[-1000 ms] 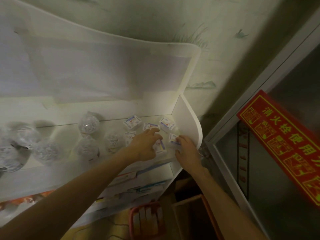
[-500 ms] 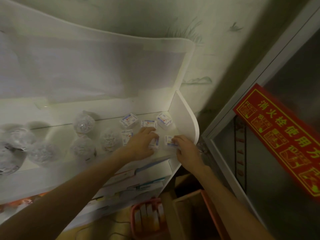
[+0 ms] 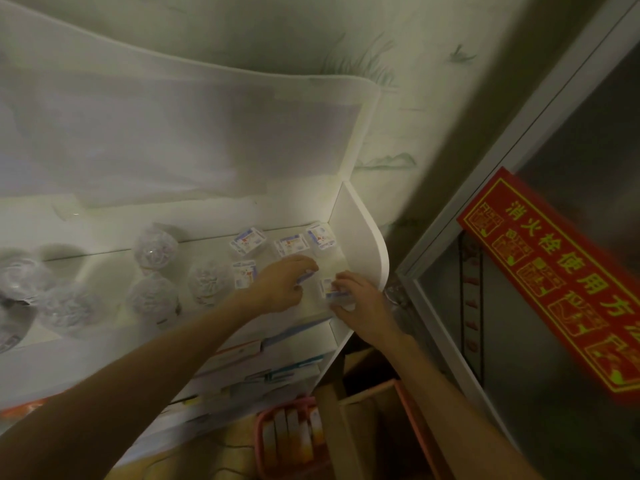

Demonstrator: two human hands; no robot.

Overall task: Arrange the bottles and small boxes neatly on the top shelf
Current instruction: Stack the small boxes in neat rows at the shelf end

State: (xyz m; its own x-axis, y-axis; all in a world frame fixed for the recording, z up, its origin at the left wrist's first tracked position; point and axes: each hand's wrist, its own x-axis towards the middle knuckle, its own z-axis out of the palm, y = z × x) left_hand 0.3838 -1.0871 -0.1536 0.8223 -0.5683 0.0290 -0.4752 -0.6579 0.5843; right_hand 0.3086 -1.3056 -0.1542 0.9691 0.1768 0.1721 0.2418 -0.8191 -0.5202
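The white top shelf carries several clear round bottles, one at the back and others to the left. Small white boxes with blue and red print stand at the right end: three along the back and one in front. My left hand lies over a small box, fingers curled on it, only its edge showing. My right hand grips another small box near the shelf's front right corner.
The shelf's curved white side panel stands just right of my hands. Flat boxes fill the lower shelf. A pink basket of cartons sits on the floor below. A red sign with yellow characters hangs on the glass cabinet at right.
Both hands stay at the shelf's right end. The left hand has drawn its box slightly forward and the right hand has settled lower over its box. The view shifted a little.
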